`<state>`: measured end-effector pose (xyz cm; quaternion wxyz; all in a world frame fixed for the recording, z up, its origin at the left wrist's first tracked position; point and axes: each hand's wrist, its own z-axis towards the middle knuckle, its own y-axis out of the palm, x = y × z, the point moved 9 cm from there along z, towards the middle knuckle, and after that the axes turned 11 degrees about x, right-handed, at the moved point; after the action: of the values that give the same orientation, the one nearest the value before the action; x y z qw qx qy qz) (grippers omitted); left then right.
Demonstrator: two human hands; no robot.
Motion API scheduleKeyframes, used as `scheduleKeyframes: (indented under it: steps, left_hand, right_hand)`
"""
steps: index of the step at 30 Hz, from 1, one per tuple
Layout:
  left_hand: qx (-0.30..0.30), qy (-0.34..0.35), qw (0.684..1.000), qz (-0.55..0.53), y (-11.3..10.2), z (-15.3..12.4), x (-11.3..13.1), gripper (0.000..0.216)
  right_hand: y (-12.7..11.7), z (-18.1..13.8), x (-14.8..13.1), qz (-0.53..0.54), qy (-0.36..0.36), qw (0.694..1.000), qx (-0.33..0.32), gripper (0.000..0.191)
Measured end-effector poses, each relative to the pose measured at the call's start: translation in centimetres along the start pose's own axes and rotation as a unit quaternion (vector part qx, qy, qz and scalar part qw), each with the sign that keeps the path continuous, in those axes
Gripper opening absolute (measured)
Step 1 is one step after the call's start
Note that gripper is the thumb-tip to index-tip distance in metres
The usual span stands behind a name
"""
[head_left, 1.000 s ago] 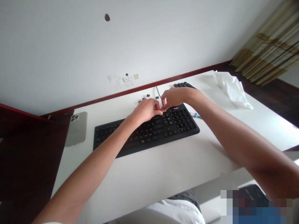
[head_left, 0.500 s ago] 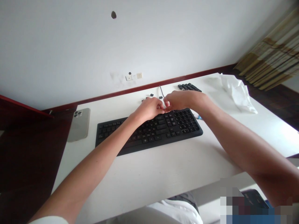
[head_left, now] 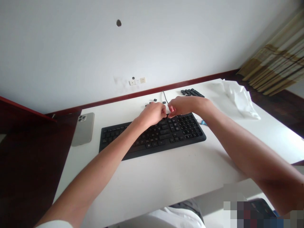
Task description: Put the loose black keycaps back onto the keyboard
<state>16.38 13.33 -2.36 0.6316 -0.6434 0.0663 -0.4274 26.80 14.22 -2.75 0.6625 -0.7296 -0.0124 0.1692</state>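
Observation:
A black keyboard (head_left: pixel 163 136) lies on the white table, its number-pad area showing bare key sockets. My left hand (head_left: pixel 153 113) is at the keyboard's back edge, fingers curled closed; whatever they pinch is hidden. Just to its right, my right hand (head_left: pixel 181 105) is bent down at the same edge, thumb and fingers drawn together on something I cannot make out. Behind my hands lie loose keycaps, one (head_left: pixel 155 100) further back and another (head_left: pixel 164 102) close to my right hand. A cluster of black keycaps (head_left: pixel 193 92) rests beyond my right wrist.
A phone (head_left: pixel 83 129) lies face down at the table's left edge. A crumpled white plastic bag (head_left: pixel 241 99) is at the right. A thin cable (head_left: pixel 165 97) runs off the back edge toward the wall. Part of a blue-and-white item (head_left: pixel 202 122) shows beside my right forearm.
The view has tilted slightly upward, so everything sits a little lower. My fingertips have parted slightly from each other, both hands staying at the keyboard's back edge.

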Motion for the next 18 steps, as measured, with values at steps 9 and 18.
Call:
scheduleKeyframes:
  steps: [9,18]
  left_hand:
    - [0.094,-0.032,0.991,0.088,-6.3,2.0,-4.6,0.016]
    - [0.049,0.011,0.993,0.11,-2.9,5.2,-5.1,0.026]
  right_hand:
    - [-4.0,1.5,0.6,0.009,-0.039,0.985,0.166,0.014]
    - [-1.0,2.9,0.3,0.033,-0.092,0.98,0.174,0.03]
